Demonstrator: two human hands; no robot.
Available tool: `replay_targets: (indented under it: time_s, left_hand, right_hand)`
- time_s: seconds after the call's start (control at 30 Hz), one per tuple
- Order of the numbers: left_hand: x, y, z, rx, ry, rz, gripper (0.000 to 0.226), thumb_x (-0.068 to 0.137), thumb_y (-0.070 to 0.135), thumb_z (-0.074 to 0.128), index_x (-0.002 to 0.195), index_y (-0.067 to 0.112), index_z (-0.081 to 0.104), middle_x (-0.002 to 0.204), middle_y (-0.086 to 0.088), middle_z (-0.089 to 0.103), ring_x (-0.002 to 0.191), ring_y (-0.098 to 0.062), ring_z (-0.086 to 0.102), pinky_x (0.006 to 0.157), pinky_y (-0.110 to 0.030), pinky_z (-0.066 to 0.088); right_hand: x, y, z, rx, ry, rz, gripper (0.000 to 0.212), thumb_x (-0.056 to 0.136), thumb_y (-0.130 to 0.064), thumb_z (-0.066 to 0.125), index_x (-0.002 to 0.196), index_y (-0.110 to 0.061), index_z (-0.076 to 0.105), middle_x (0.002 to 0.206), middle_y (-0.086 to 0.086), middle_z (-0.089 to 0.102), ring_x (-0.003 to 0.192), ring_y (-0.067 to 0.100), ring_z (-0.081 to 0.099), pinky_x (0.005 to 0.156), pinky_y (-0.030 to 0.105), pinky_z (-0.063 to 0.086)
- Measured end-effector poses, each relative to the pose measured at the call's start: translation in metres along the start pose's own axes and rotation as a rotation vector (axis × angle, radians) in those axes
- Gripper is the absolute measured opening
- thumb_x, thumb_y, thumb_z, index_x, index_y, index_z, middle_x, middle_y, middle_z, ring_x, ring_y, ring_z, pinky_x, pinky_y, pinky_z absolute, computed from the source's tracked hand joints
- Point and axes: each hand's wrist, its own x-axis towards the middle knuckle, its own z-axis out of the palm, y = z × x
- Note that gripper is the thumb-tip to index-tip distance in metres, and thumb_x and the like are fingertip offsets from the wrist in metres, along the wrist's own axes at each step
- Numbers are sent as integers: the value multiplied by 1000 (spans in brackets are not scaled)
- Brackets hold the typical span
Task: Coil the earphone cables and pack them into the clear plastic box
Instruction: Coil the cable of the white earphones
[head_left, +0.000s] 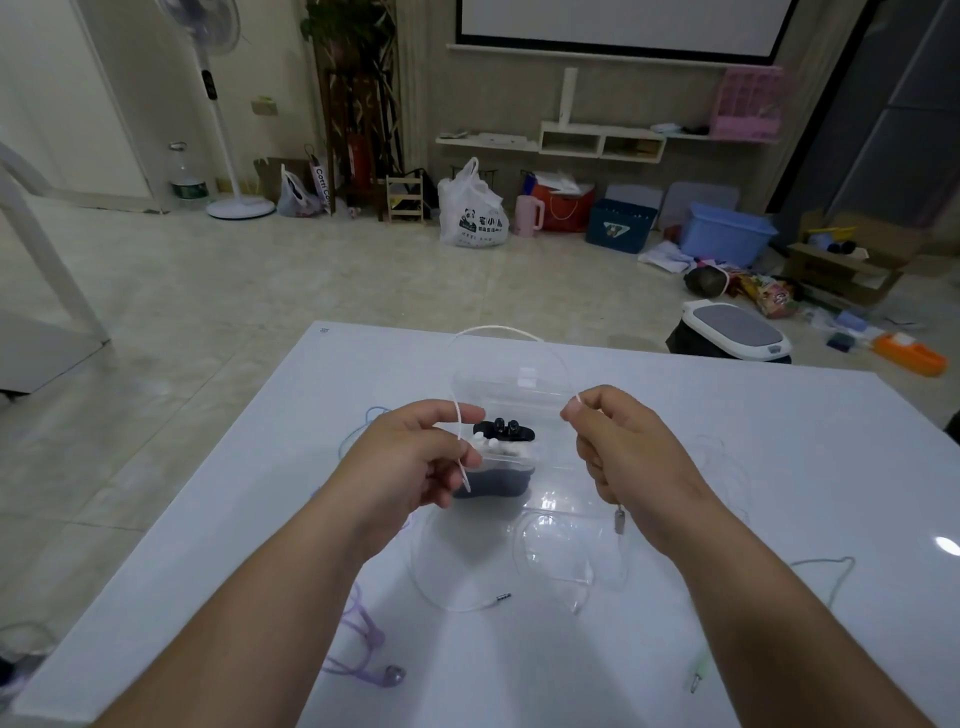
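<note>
A white earphone cable (498, 330) arches above the table between my two hands. My left hand (415, 457) pinches one side of it between thumb and fingers. My right hand (618, 447) pinches the other side, and a small metal piece (619, 519) hangs below it. The cable's loose end loops on the table and ends in a jack plug (501, 597). The clear plastic box (511, 387) stands open behind my hands. Inside it lie black earphones (504, 430) and white earphones (501, 451) on a dark coil.
A purple earphone cable (363, 639) lies at the table's near left, a pale green one (831, 571) at the right with its plug (696, 680). The white table (779, 415) ends at a far edge; the floor beyond holds bags, bins and a stool.
</note>
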Motion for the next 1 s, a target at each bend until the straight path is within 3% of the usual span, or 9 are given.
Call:
replay_targets:
  time_s: [0.1,0.23,0.43,0.53,0.63,0.73,0.8,0.87,1.0]
  left_hand:
    - [-1,0,1,-16,-36,-20,22,88,-7,49,96,5,67,71,-15,62,48,-19,52,43,-23,40]
    - [0,-5,2,66,-49,31,7,89,11,64,92,10,71,69,-9,59,51,-15,50,46,-24,39]
    - [-4,-5,5,114,-39,110,12,85,20,71,95,25,76,63,0,52,48,-9,40,45,-21,30]
    - [-7,-4,8,170,-56,142,9,86,17,69,90,21,76,56,10,55,45,-3,41,44,-16,30]
    - [-7,-3,10,234,-57,185,8,87,15,67,81,13,72,59,7,54,46,-3,42,44,-13,32]
    - [-4,-2,12,165,35,179,24,95,13,54,72,14,58,58,1,45,45,-9,33,41,-15,28]
    - [-1,0,11,15,132,154,26,100,14,47,74,14,52,56,-1,40,42,-10,26,39,-17,24]
    - [2,2,8,-54,243,152,26,101,15,45,75,15,50,52,2,41,40,-9,25,39,-19,21]
    - [7,2,1,-138,337,162,23,99,13,45,78,15,53,52,3,41,41,-11,25,40,-20,20]
  right_hand:
    - [-1,1,3,-91,48,-87,20,93,-30,57,83,-14,63,57,-12,50,42,3,38,46,19,31]
    - [-2,4,7,-286,51,-241,19,89,-29,66,71,-23,68,56,-20,57,54,-2,49,51,9,37]
    - [-3,6,17,-494,-43,-271,19,88,-35,64,71,-28,69,62,-13,60,58,7,51,58,27,42]
    - [-5,5,21,-564,-101,-275,22,90,-39,62,74,-26,67,68,-5,63,64,14,56,61,34,46]
    - [-6,5,22,-560,-124,-289,22,89,-40,63,73,-25,66,67,-4,62,62,12,54,60,32,44]
    - [-4,6,19,-463,-85,-250,7,81,-32,72,77,-29,68,62,-6,58,56,4,48,54,20,38]
    - [-4,7,16,-411,-61,-212,10,78,-26,75,80,-32,67,59,-9,52,53,3,46,49,14,36]
    - [-3,6,11,-380,-28,-182,5,84,-25,70,79,-24,69,64,-5,56,54,4,46,50,16,38]
    - [0,7,2,-421,1,-125,28,95,-35,55,80,-17,69,66,-2,60,52,6,45,54,24,39]
